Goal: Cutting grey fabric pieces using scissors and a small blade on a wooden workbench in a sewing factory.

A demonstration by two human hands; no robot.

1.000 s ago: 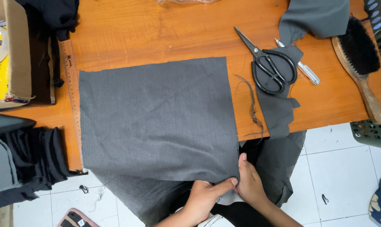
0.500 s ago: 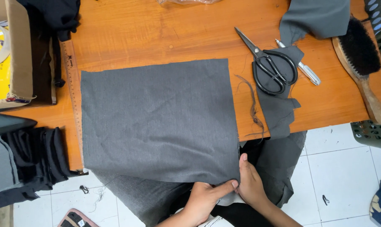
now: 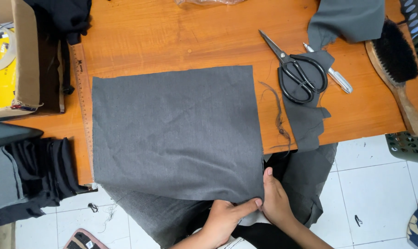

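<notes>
1. At the tabletop's (image 3: 172, 41) near edge, the grey fabric panel (image 3: 172, 133) lies flat, its lower part overhanging.
2. Your left hand (image 3: 225, 219) pinches its near right corner, fingers closed.
3. Your right hand (image 3: 274, 198) grips that corner too.
4. Toward the right edge lie black scissors (image 3: 299, 74).

open brown cardboard box (image 3: 22, 55), table's left edge
</notes>
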